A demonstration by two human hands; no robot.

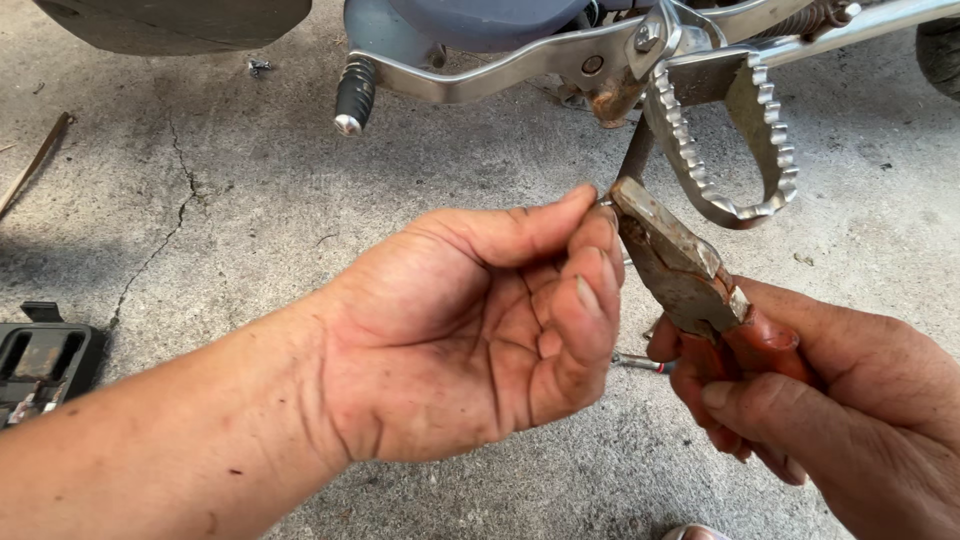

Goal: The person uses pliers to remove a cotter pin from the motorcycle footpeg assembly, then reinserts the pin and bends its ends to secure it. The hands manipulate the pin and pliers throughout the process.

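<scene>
The right hand [850,420] gripped rusty pliers [680,270] just below the toothed footpeg [745,150], fingers clamped on the handles; the left hand [480,330], fingers together, pinched at the pliers' tip.

This looks like an outdoor repair spot or street-side motorcycle workshop. A cracked grey concrete floor [250,210] lies beneath a motorcycle's serrated steel footpeg [722,150]. Left of the footpeg a chrome lever with a black rubber tip [356,92] juts out; far left, a black plastic tool case [40,368] sits on the concrete.
</scene>
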